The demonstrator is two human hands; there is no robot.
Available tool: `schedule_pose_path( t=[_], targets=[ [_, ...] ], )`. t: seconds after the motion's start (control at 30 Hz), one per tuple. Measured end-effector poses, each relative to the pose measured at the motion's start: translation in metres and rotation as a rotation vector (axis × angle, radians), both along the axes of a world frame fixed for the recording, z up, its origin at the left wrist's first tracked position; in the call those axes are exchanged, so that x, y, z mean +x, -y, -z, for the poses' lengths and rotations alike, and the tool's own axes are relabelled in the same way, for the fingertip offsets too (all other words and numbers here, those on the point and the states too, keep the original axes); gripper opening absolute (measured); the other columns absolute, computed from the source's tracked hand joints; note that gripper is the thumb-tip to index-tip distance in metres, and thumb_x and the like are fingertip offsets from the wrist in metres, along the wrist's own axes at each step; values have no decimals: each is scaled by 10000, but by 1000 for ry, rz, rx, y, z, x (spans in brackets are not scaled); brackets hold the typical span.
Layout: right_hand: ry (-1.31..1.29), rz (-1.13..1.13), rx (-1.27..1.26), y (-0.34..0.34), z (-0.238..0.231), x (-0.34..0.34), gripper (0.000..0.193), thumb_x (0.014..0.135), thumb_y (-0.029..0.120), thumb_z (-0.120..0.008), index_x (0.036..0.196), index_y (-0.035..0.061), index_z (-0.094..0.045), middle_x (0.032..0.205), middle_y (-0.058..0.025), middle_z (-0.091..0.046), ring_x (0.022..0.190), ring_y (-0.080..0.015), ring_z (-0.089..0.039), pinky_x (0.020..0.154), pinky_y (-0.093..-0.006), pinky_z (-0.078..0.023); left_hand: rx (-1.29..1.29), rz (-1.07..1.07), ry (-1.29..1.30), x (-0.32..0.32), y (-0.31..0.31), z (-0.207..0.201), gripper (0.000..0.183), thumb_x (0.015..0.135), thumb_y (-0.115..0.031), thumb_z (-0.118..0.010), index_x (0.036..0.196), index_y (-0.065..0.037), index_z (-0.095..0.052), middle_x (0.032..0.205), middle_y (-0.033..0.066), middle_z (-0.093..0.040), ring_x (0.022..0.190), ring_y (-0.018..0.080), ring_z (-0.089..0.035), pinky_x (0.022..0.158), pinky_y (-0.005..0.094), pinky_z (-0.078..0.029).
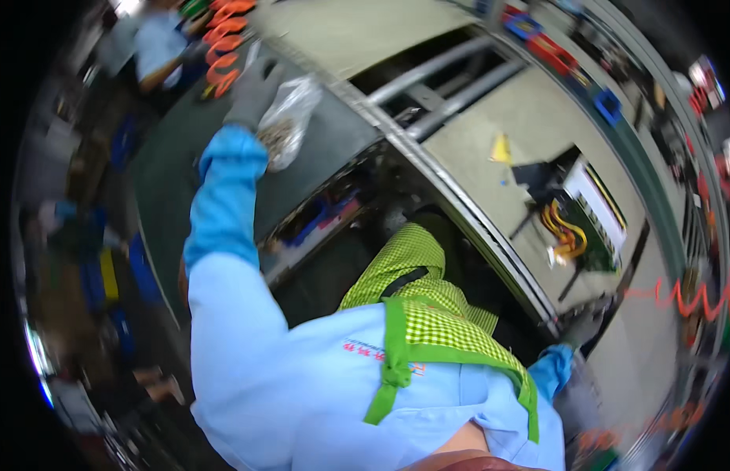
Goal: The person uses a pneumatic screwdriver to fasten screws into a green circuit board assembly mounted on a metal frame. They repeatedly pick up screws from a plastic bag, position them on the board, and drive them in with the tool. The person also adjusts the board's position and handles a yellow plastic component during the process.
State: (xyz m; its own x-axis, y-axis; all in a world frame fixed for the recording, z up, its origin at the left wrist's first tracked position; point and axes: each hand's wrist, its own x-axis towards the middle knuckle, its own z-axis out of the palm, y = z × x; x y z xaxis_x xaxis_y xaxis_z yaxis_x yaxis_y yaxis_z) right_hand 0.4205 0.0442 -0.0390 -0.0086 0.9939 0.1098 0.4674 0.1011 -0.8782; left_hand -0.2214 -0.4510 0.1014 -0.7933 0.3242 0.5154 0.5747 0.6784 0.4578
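Observation:
My left hand, in a grey glove, reaches out over the dark green tabletop at the upper left. Its fingers are closed on a clear plastic bag, whose lower part holds small brownish pieces too blurred to name. My right hand, also gloved in grey, is low on the right at the pale work surface. Beyond it stands a dark boxy unit with a white panel and a bundle of yellow cables. Blur hides the right fingers, and whether they hold anything is unclear.
A metal rail runs between me and the pale surface, with metal rollers in a dark gap. A yellow paper piece lies near the unit. Orange coiled hoses hang nearby. Red bins line the far side; another person works upper left.

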Motion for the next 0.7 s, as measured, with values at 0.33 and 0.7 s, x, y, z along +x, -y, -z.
schedule_pose_path(
  t=[0.33,0.7],
  targets=[
    [489,250,-118,-29,-13,3,870,660,509,-721,1284,-33,-452,1251,-264,-518,1173,-383,-504,990,-439,-390,109,997,14,176,-270,9,281,847,-196,-650,1059,-16,-619,1007,155,-648,950,280,-631,821,337,-489],
    [511,130,-170,-35,-15,14,912,653,451,-700,1349,-24,-352,1315,-291,-418,1199,-437,-433,1006,-452,-375,-527,520,273,169,-396,109,409,836,-178,-539,1245,-184,-539,1264,133,-535,1143,317,-530,957,388,-431]
  ],
)
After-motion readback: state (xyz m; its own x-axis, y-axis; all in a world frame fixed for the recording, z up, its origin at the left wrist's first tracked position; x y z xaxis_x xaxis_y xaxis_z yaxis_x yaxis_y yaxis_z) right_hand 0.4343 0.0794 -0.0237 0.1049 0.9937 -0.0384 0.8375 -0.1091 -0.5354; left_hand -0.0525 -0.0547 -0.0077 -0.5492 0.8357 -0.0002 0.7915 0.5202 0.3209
